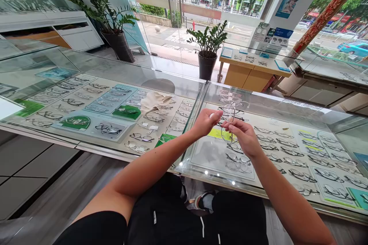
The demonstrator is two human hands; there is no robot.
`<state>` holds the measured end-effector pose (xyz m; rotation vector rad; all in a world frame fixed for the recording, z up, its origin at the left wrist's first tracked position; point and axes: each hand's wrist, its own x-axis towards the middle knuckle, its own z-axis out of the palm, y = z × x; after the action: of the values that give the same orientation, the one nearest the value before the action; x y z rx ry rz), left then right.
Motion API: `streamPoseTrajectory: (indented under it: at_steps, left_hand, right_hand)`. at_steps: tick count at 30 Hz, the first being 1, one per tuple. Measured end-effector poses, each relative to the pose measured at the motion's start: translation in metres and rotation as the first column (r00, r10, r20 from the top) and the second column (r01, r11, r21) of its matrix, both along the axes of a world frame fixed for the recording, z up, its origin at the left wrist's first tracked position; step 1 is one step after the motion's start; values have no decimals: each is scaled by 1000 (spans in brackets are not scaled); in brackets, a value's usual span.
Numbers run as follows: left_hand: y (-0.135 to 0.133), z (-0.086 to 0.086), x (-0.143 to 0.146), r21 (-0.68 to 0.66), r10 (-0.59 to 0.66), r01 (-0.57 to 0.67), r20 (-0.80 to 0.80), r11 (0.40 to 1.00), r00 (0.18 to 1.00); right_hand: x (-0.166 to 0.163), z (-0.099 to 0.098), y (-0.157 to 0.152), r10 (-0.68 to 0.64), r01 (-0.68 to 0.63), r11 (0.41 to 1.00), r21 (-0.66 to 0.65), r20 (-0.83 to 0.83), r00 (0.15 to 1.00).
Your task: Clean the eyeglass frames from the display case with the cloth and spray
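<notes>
A pair of thin-rimmed eyeglasses is held up over the glass counter, turned so that one lens sits above the other. My right hand pinches the frame near its middle between thumb and fingers. Close against the upper lens, my left hand is closed in a fist, thumb pointing at the lens. Something small and whitish shows at its fingers, but I cannot make out what it grips. A crumpled beige cloth lies on the counter top, left of my hands.
Beneath the glass of the left display case and right display case lie rows of eyeglasses. Potted plants stand beyond, by the window. A wooden side table with more glasses is at back right.
</notes>
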<state>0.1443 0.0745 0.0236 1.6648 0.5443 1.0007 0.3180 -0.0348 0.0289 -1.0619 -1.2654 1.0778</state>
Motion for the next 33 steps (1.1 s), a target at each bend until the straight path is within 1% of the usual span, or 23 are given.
streamPoseTrajectory:
  at_steps: [4,7,11,16,19,21,24,28,31,33]
  left_hand:
    - [0,-1,-2,50,4,-3,-9,999,1000]
    - [-1,0,-2,69,3,-2,-15,998,1000]
    - [-2,1,-1,51,8,-7,-27,999,1000]
    - [-3,1,-1,30,14,-13,-35,999,999]
    - [-4,1,0,18,-10,11,-32,1000,999]
    - [-5,1,0,5,-37,37,-35,999,999]
    - [-7,2,0,12,-68,69,-53,998,996]
    - [-9,3,-2,98,-99,114,-141,989,985]
    - [-11,5,-4,159,-117,153,-220,975,969]
    - [-12,7,-4,175,-124,173,-261,969,957]
  right_hand:
    - [-3,0,-1,44,-46,998,-31,-73,996]
    - [-5,0,-1,60,-63,998,-32,-83,995]
    - [-6,1,-1,72,-73,997,-23,-74,995]
    - [-8,5,-1,67,-72,996,-52,-87,994]
    - [-8,5,-1,72,-79,995,-61,-109,991]
    - [-7,6,0,57,-65,996,-59,-128,990]
    - [-4,8,1,-2,-7,999,-49,-165,986]
    - [1,12,2,-70,58,997,-57,-223,972]
    - [3,13,2,-84,64,994,-88,-258,962]
    - [4,13,2,-79,54,994,-98,-278,957]
